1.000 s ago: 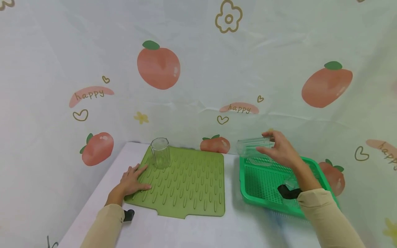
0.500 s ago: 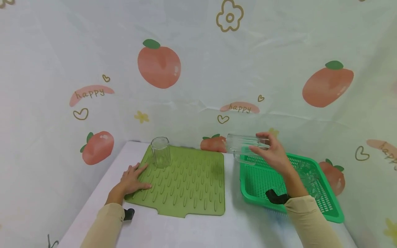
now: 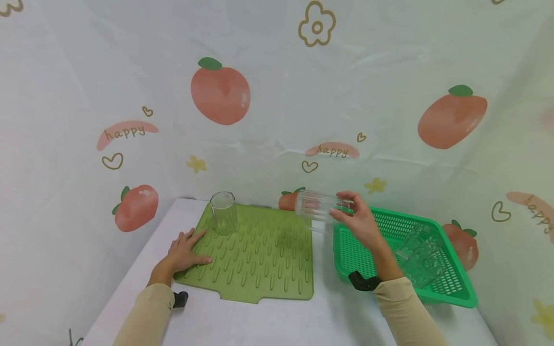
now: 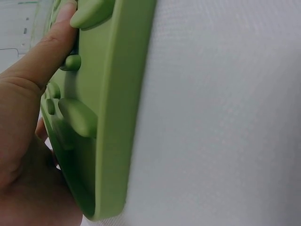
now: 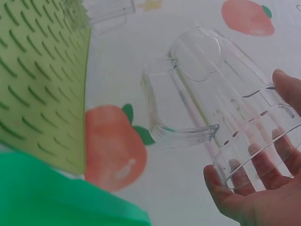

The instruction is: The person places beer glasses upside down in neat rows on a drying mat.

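A printed cloth (image 3: 268,96) hangs beyond both hands, and the white table (image 3: 277,324) runs beneath them. The green ridged mat (image 3: 264,264) spreads rightward from the left hand (image 3: 183,252), which rests on its left edge, fingers spread and grasping nothing; that light press should keep the mat from sliding. The green basket (image 3: 352,247) sits below and to the right of the right hand (image 3: 359,221), with clear glassware (image 3: 421,259) jumbled inside. One clear mug (image 3: 223,216) stands upright on the mat just beyond the left fingertips. The held mug (image 3: 318,206) is in the right hand's grasp, lying nearly level in the air, its handle underneath, reaching left toward the mat's far right corner. It would be best to turn it upright before any lowering, keep the handle clear of the mat's edge, and release only once it sits steady on the ridges.
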The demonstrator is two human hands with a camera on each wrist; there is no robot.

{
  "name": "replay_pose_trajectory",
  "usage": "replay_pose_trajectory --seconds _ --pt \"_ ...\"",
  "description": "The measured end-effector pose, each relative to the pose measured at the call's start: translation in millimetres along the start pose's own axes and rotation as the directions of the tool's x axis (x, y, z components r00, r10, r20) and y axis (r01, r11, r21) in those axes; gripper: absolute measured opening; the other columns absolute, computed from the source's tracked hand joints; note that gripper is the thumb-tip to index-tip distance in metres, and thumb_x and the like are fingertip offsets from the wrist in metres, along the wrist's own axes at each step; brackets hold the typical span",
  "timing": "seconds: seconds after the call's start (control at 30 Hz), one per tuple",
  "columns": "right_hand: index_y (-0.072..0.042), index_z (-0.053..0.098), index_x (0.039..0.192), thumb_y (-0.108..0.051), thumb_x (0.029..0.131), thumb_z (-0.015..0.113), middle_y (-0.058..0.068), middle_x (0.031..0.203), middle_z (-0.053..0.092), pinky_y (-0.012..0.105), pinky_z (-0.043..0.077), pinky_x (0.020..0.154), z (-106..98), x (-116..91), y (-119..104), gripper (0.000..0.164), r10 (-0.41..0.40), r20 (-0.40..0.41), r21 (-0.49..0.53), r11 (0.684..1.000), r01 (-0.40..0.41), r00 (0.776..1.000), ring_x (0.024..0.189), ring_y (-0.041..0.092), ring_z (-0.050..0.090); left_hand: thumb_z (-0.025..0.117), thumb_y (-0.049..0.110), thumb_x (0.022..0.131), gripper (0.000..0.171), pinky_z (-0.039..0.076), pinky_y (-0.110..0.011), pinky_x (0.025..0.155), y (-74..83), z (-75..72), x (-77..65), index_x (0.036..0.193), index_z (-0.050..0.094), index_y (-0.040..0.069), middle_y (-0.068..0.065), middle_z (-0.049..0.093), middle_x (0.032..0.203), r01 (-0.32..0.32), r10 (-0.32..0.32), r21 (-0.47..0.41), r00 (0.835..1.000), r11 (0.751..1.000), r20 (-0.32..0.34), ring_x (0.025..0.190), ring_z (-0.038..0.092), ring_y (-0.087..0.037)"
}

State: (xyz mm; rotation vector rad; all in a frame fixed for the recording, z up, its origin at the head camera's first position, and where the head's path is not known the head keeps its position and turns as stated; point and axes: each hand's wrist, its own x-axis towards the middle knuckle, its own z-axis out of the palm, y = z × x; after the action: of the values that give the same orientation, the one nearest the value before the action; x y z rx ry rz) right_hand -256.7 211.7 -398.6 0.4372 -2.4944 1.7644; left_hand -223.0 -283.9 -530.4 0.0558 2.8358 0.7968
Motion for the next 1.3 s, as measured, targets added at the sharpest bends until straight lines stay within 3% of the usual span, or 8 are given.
replay_pose_trajectory --seconds 0.23,0.5,0.83,1.0,1.13,1.23,1.3 --pt "-0.006 0.043 0.145 -0.019 0.098 0.07 0.016 0.152 0.045 0.011 0.051 0.09 20 -1 2 0.056 0.003 -0.015 0.046 0.999 -0.002 1.0 0.129 0.029 0.051 0.084 0.053 0.078 0.108 0.017 -0.084 0.111 -0.4 -0.4 -0.9 0.161 0.028 0.013 -0.031 0.013 0.166 0.004 -0.004 -0.001 1.0 1.0 0.003 0.148 0.006 -0.067" --pt "-0.004 0.04 0.145 -0.014 0.099 0.068 0.017 0.145 0.046 0.02 0.056 0.085 47 0 4 0.055 0.031 0.027 0.161 0.986 -0.035 0.999 0.121 0.019 0.054 0.083 0.053 0.079 0.107 0.018 -0.082 0.112 -0.1 -3.6 -1.5 0.16 0.029 0.011 -0.033 0.015 0.165 -0.006 0.006 0.031 1.0 1.0 -0.005 0.148 0.008 -0.067" --pt "-0.005 0.039 0.147 -0.012 0.099 0.066 0.014 0.16 0.036 0.018 0.051 0.092 78 1 12 0.055 0.045 0.005 0.19 0.981 -0.045 0.999 0.142 0.034 0.044 0.083 0.055 0.078 0.105 0.025 -0.082 0.11 -1.5 -1.3 0.0 0.159 0.033 0.009 -0.034 0.021 0.163 -0.013 0.014 0.045 0.999 0.999 -0.035 0.145 0.018 -0.067" --pt "-0.005 0.04 0.145 -0.012 0.099 0.067 0.014 0.161 0.033 0.025 0.052 0.096 95 3 16 0.054 0.053 -0.01 0.227 0.973 -0.049 0.999 0.144 0.035 0.043 0.078 0.053 0.085 0.103 0.029 -0.076 0.112 -11.3 -3.7 5.2 0.16 0.028 0.002 -0.037 0.027 0.159 -0.004 -0.002 -0.085 0.998 0.996 -0.069 0.143 0.026 -0.064" --pt "-0.004 0.042 0.144 -0.014 0.098 0.069 0.017 0.159 0.035 0.029 0.052 0.096 105 5 18 0.055 0.065 -0.019 0.232 0.971 -0.059 0.998 0.143 0.035 0.044 0.074 0.048 0.091 0.102 0.025 -0.076 0.115 -12.2 -12.6 4.7 0.163 0.018 0.003 -0.036 0.024 0.161 0.018 -0.04 -0.23 0.995 0.973 -0.09 0.147 0.019 -0.062" --pt "-0.003 0.043 0.144 -0.014 0.097 0.07 0.016 0.154 0.039 0.032 0.052 0.094 109 5 19 0.055 0.081 -0.021 0.232 0.97 -0.074 0.996 0.141 0.035 0.044 0.072 0.042 0.094 0.095 0.024 -0.073 0.117 -4.4 -22.8 1.1 0.163 0.018 0.006 -0.03 0.025 0.164 -0.014 -0.041 -0.329 0.986 0.944 -0.159 0.152 0.017 -0.056" --pt "-0.003 0.043 0.144 -0.013 0.097 0.069 0.015 0.152 0.041 0.033 0.051 0.095 112 6 20 0.055 0.089 -0.025 0.24 0.968 -0.08 0.996 0.14 0.035 0.044 0.072 0.038 0.095 0.088 0.025 -0.069 0.12 4.5 -29.7 -0.5 0.162 0.024 0.007 -0.025 0.03 0.165 -0.081 -0.019 -0.393 0.969 0.916 -0.245 0.154 0.021 -0.049"
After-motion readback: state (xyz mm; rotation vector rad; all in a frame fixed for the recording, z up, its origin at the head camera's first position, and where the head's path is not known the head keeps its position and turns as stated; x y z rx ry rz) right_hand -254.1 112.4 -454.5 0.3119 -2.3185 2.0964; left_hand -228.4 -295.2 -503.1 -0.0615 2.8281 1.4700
